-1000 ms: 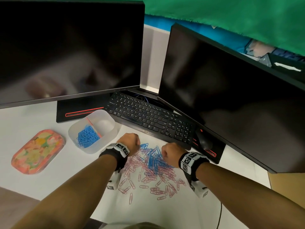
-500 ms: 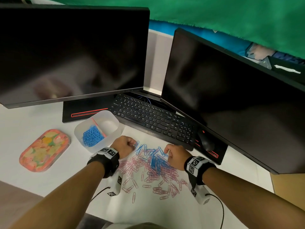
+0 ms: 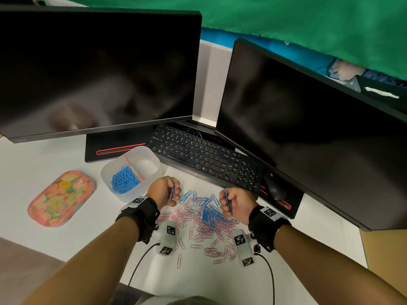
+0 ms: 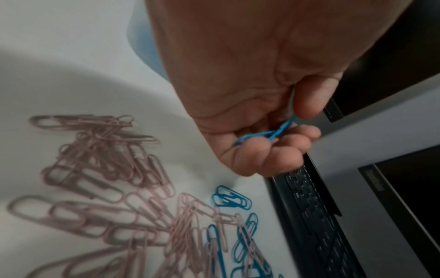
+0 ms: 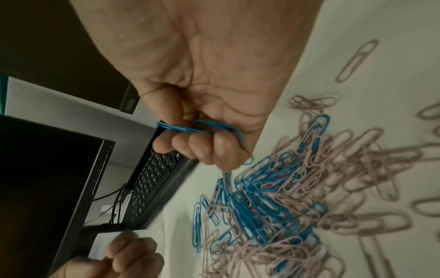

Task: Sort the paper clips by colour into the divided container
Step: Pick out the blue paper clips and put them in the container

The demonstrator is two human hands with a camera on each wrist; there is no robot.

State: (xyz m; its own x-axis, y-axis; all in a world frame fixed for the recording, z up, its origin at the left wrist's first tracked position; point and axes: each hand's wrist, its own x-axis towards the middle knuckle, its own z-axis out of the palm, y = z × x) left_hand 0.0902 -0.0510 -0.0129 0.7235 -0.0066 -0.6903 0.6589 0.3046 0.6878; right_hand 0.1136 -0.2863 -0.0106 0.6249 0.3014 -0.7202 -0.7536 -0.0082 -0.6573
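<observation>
- Mixed pile of pink and blue clips [image 3: 204,219] lies on the white desk [image 3: 33,161].
- Both hands have lifted off it: left hand [image 3: 163,190] pinches blue clips [image 4: 266,134], right hand [image 3: 236,205] grips a blue bunch [image 5: 197,127].
- Divided container [image 3: 152,159] beyond the left hand holds sorted blue clips [image 3: 124,182].

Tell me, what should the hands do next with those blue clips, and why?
Probably carry them to the divided container and drop them on its blue side. The left hand and right hand each pinch blue clips, and that compartment already holds a blue heap.
</observation>
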